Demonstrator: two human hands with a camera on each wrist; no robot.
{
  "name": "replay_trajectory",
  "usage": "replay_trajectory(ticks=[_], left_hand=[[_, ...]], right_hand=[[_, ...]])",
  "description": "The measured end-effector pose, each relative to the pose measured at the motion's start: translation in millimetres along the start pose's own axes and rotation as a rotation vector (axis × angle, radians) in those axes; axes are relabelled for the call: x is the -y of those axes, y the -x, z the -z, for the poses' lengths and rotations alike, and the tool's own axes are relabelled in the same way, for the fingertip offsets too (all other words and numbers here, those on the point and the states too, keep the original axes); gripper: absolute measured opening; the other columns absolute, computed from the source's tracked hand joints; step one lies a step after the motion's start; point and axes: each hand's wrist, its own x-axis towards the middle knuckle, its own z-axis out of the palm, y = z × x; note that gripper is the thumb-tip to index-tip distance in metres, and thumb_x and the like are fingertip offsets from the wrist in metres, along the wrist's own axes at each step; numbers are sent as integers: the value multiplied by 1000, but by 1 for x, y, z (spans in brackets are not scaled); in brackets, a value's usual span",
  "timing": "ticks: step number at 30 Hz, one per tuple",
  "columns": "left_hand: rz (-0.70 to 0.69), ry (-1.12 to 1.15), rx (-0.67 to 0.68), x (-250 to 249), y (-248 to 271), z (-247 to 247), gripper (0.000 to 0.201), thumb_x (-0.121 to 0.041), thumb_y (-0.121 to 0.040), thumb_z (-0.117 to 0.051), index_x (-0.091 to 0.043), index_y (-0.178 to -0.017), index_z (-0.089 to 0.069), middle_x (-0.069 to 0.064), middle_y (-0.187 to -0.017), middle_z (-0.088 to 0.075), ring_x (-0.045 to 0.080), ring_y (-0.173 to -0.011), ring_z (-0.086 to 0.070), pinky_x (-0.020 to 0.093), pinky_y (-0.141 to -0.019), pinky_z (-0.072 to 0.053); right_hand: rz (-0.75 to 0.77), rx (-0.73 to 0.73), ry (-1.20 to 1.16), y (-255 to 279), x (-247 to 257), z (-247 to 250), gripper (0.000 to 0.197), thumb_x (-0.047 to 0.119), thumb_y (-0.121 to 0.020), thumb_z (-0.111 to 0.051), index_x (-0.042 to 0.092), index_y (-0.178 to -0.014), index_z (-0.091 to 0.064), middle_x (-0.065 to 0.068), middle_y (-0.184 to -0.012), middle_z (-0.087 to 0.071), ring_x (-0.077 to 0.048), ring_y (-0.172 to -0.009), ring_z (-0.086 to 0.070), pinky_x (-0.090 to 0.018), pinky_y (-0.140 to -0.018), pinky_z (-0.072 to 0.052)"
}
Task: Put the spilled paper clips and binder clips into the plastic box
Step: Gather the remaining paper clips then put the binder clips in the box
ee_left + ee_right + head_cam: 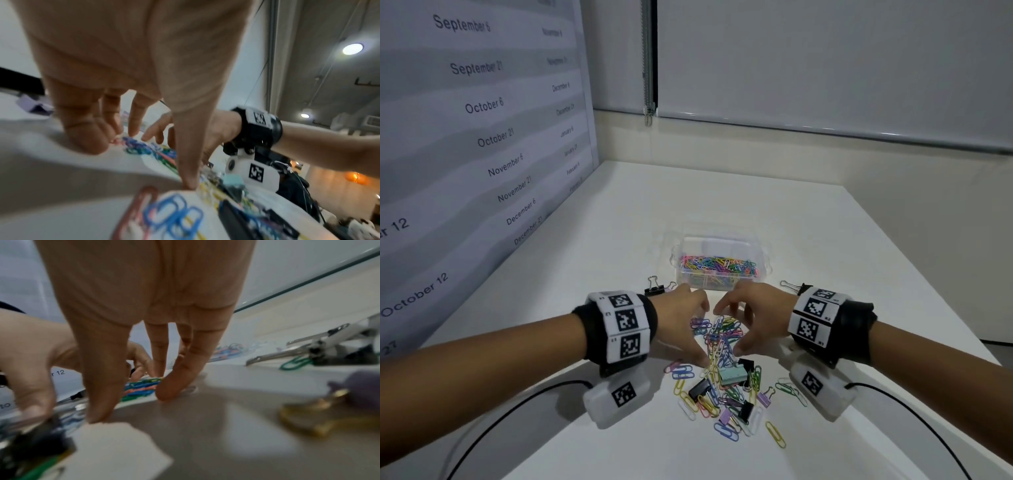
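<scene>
tabletop (825, 240): white, long axis running away from the person toward the far wall; it carries everything below
date chart (482, 137): wall panel printed with month names, standing left of the plastic box along the tabletop's left edge
plastic box (720, 263): clear, lid off, long axis across the view from left to right; it sits upright near the middle of the tabletop and holds a layer of coloured paper clips
spilled pile (722, 370): paper clips and binder clips mixed, spread on the tabletop on the near side of the plastic box; the heap stretches from just before the box toward the person, its clips pointing every way
left hand (683, 325): near-left of the plastic box, at the left flank of the pile; grip released, fingers spread and bent down, fingertips (133, 129) at the clips, thumb on the tabletop
right hand (751, 320): near-right of the plastic box, facing the left hand across the pile; grip released, fingers reaching down to the tabletop, holding nothing
mint binder clip (732, 374): in the pile, nearer the person than both hands
left black binder clip (654, 287): just left of the plastic box's near corner, wire handles pointing away from the person
right black binder clip (792, 286): just right of the box's near corner, handles pointing left toward the box
yellow paper clip (775, 434): farthest from the box, at the pile's near edge, long axis slanting toward the near right
</scene>
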Motion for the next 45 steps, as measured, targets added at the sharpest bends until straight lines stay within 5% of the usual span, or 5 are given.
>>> replay_trajectory(ticks=[6, 15, 23, 28, 45], left_hand=[[-94, 83, -98, -12, -16, -6, 46, -37, -65, -79, -12, -98, -58, 2, -91, -61, 16, -80, -52, 26, -64, -40], [-165, 63, -106, 0, -24, 1, 24, -23, -82, -67, -9, -102, -66, 7, -105, -68, 17, -88, -58, 24, -74, -42], [-92, 501, -94, 14, -28, 27, 16, -8, -82, -67, 1, -95, -64, 3, -60, -61, 0, -39, -55, 12, -44, -45], [-67, 772, -314, 24, -46, 55, 11, -5, -79, -70, 0, -89, -68, 0, -56, -64, 10, -51, -59, 35, -78, -56], [-119, 841, -323, 33, -46, 54, 38, 8, -90, -47, 0, -127, -52, 14, -122, -62, 12, -102, -57, 14, -83, -46]], right_hand=[[-5, -20, -29, -1, 6, -2, 42, 23, -66, -81, 16, -104, -65, 0, -98, -60, -11, -78, -53, -23, -66, -44], [1, -73, -35, -5, 2, -1, 13, 17, -76, -71, 13, -88, -72, -4, -91, -72, -4, -65, -53, -8, -59, -38], [-78, -166, -234, -11, -9, 26, 6, 9, -76, -71, 13, -81, -72, 7, -62, -66, 1, -50, -60, -17, -63, -53], [-109, -383, -337, -24, -16, 54, 8, 7, -74, -72, 12, -79, -73, 9, -60, -64, 6, -44, -58, -12, -58, -50], [-41, -413, -178, 6, -18, 29, 19, 4, -78, -59, 15, -85, -73, -6, -95, -72, -15, -86, -63, -25, -80, -52]])
